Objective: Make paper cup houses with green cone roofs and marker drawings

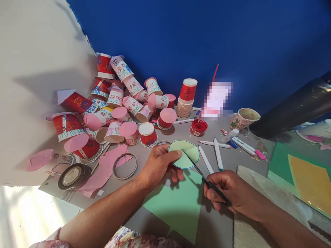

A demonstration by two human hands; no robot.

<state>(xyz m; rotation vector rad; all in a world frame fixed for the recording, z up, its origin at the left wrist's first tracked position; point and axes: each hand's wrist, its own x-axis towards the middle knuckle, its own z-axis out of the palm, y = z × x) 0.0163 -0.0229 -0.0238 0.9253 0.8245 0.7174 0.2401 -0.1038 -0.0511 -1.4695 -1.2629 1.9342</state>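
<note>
Green paper sheet (pixel 178 206): flat on the grey table (pixel 222 227), nearest the viewer, just below the paper circle. Paper circle (pixel 184 155): pale green, blue-edged, pinched at its left rim by the left hand (pixel 157 168), fingers closed on it. Scissors (pixel 204 177): blades cutting into the circle from its lower right, gripped in the closed right hand (pixel 232 194). Markers (pixel 214 155): right of the circle. Red paint pot (pixel 198 127): behind it. Decorated cups (pixel 116 106): heaped to its upper left. Tape rolls (pixel 73 175): left of it.
</note>
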